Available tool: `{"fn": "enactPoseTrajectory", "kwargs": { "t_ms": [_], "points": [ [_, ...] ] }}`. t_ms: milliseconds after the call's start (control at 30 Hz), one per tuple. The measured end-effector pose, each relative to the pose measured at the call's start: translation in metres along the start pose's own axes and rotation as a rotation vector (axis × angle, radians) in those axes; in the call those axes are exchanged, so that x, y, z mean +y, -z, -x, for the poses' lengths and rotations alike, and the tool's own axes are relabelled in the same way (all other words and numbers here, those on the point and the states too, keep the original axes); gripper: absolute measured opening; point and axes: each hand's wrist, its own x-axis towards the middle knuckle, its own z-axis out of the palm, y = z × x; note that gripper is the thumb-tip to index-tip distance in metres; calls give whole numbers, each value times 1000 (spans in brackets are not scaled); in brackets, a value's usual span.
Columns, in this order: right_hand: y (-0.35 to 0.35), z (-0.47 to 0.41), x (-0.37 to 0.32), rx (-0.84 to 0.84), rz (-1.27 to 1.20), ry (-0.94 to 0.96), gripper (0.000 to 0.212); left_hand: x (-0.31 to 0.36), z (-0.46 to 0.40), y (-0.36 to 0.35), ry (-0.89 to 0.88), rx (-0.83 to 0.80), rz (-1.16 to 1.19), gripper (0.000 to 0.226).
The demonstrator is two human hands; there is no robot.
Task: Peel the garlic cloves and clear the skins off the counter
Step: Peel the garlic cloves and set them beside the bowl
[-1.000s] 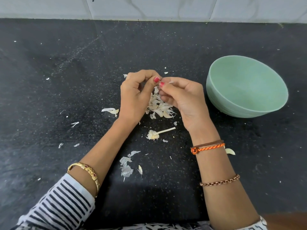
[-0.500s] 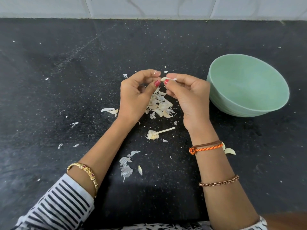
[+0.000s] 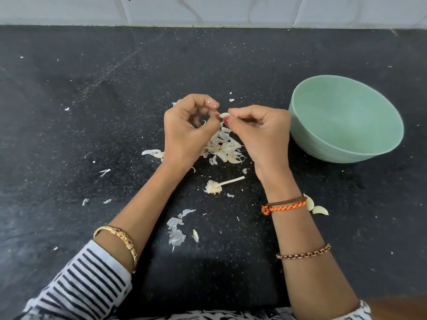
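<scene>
A small pale garlic clove (image 3: 223, 115) is pinched between the fingertips of both hands above the black counter (image 3: 92, 112). My left hand (image 3: 188, 130) holds its left end with curled fingers, and a scrap of skin shows inside the curl. My right hand (image 3: 260, 132) pinches the right end. Under the hands lies a heap of garlic skins (image 3: 223, 146). A bare garlic stem with its root base (image 3: 218, 185) lies nearer me. Two peeled cloves (image 3: 316, 207) rest beside my right wrist.
A mint-green bowl (image 3: 346, 144) stands to the right of my hands, showing nothing inside. More skin flakes (image 3: 176, 229) lie between my forearms, and small bits (image 3: 104, 172) are scattered to the left. A tiled wall (image 3: 208, 10) borders the counter at the back.
My hands have eased slightly apart, and the clove now shows more plainly between the fingertips. The bowl and the skins on the counter have stayed put.
</scene>
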Motion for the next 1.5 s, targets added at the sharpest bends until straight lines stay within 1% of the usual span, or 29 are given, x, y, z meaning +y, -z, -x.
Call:
{"fn": "enactPoseTrajectory", "kwargs": {
  "t_ms": [67,133,200,267,333,433,500,600,700,867,967,1100,1267,1400,1500],
  "points": [
    [3,0,-4,-45,-95,-81,13,1,0,-1,24,23,63,19],
    [6,0,-9,-108,-222,-168,13,1,0,-2,66,46,90,22],
    [8,1,-12,-152,-328,-221,14,0,-2,-1,106,63,84,22],
    [10,0,-14,-145,-385,-258,16,0,-4,2,119,89,50,23],
    [12,-1,-13,-107,-338,-252,18,0,-5,5,105,91,-2,25],
    [11,-2,-9,-63,-141,-168,21,1,-2,4,58,5,-101,18],
    [6,-1,-7,-42,-47,-129,21,-1,1,1,-44,-56,-221,8],
    [3,-2,-5,10,50,-103,20,-5,2,1,-162,-70,-316,7],
    [3,-2,-4,25,56,-86,22,-7,2,3,-198,-65,-328,10],
    [3,-3,0,40,33,-69,13,-6,2,2,-222,-62,-362,14],
    [4,-3,0,32,21,-61,11,-5,2,2,-235,-45,-398,15],
    [5,-3,0,18,37,-72,16,-6,1,3,-241,-55,-430,16],
    [8,-3,-3,-63,34,-90,22,-6,0,3,-238,-84,-420,16],
    [10,-2,-7,-96,-20,-124,22,-5,1,3,-204,-83,-368,11],
    [13,-1,-12,-225,-129,-191,29,-3,0,3,-135,-23,-307,14]
  ]
}}
